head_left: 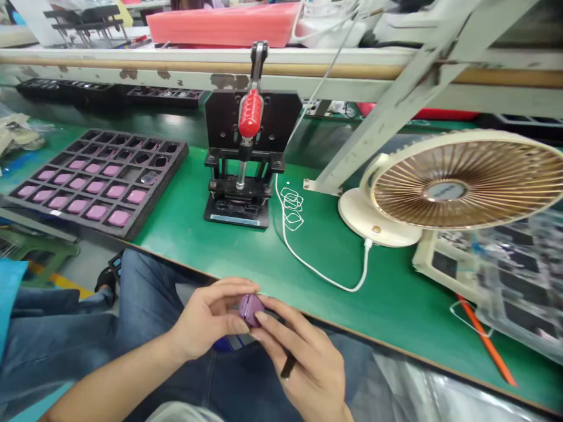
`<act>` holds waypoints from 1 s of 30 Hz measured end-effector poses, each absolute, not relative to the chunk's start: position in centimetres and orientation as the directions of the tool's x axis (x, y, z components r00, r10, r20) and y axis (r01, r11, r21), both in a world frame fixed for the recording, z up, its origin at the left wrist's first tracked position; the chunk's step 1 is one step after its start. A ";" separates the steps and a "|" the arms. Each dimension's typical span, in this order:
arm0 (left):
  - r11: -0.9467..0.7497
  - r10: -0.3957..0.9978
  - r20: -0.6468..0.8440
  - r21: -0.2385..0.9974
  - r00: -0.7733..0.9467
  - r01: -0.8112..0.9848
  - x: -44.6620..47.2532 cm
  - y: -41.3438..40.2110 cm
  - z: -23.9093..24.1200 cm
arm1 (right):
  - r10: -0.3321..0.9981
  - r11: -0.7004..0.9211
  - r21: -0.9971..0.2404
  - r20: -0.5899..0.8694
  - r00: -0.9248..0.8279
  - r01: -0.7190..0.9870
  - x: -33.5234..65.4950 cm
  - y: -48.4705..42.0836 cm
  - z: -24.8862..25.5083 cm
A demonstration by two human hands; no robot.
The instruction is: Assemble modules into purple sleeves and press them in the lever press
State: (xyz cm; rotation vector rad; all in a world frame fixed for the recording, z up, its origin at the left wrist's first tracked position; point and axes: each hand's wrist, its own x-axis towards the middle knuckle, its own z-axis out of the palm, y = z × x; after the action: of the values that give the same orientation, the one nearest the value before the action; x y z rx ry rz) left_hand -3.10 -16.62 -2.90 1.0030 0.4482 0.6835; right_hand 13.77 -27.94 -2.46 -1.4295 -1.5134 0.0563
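Observation:
A small purple casing (251, 309) with a dark seam along its side is held up over the lap, just off the bench's front edge. My left hand (206, 316) pinches it from the left between thumb and fingers. From the right, my right hand (308, 356) closes its fingertips on the same casing. A short dark stick-like piece (288, 366) also shows between the right hand's fingers; its kind is unclear. Beyond the hands stands a black hand press (253, 155) with a red handle. Several thin white rings (292, 206) lie beside it on the green mat.
At left lies a black foam tray (152, 205) with several purple casings in its pockets. A cream fan (444, 187) with a white cable (321, 275) stands at right, near an orange stick (486, 340) and plastic trays (505, 275). A shelf strut (387, 111) slants down behind.

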 end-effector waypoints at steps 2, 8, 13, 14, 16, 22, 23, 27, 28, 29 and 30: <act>0.353 0.715 -0.038 0.881 0.699 -0.313 -3.2 -16.4 -2.9 | 0.767 0.296 -0.617 0.609 0.203 0.729 13.7 -27.8 -2.7; 0.320 0.751 -0.027 0.888 0.659 -0.329 -3.7 -15.7 -2.6 | 0.778 0.310 -0.611 0.603 0.175 0.728 13.2 -26.9 -2.7; 0.296 0.773 0.000 0.885 0.635 -0.360 -4.0 -15.4 -2.4 | 0.784 0.289 -0.587 0.598 0.165 0.756 12.8 -26.2 -1.9; 0.300 0.772 -0.001 0.882 0.636 -0.363 -4.0 -15.4 -2.5 | 0.786 0.285 -0.579 0.597 0.159 0.763 12.8 -26.1 -1.8; 0.308 0.769 -0.008 0.880 0.639 -0.360 -4.0 -15.2 -2.6 | 0.788 0.302 -0.555 0.603 0.124 0.775 12.7 -26.0 -1.8; 0.275 0.770 0.004 0.900 0.638 -0.337 -4.0 -15.0 -2.8 | 0.785 0.327 -0.474 0.617 0.044 0.818 12.5 -25.9 -3.1; 0.255 0.773 0.018 0.907 0.634 -0.336 -3.9 -15.2 -2.8 | 0.783 0.321 -0.461 0.620 0.042 0.827 12.4 -25.8 -3.4; 0.239 0.835 -0.033 0.921 0.550 -0.308 -3.5 -16.1 -2.6 | 0.764 0.295 -0.429 0.643 0.059 0.854 12.1 -25.2 -3.7; 0.271 0.848 -0.088 0.919 0.522 -0.286 -3.4 -16.2 -2.5 | 0.762 0.276 -0.450 0.641 0.092 0.850 12.1 -25.0 -3.5; 0.311 0.853 -0.143 0.912 0.502 -0.268 -3.3 -16.3 -2.5 | 0.764 0.252 -0.487 0.631 0.138 0.836 12.0 -24.9 -3.2; 0.347 0.849 -0.183 0.901 0.497 -0.261 -3.2 -16.2 -2.4 | 0.776 0.229 -0.535 0.605 0.180 0.813 12.0 -24.7 -2.9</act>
State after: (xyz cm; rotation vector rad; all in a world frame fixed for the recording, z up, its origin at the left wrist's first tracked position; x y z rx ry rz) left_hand -3.24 -16.23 -2.45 0.9507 0.7391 0.8111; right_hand 12.04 -24.71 -2.88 -1.5326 -1.5808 -0.0513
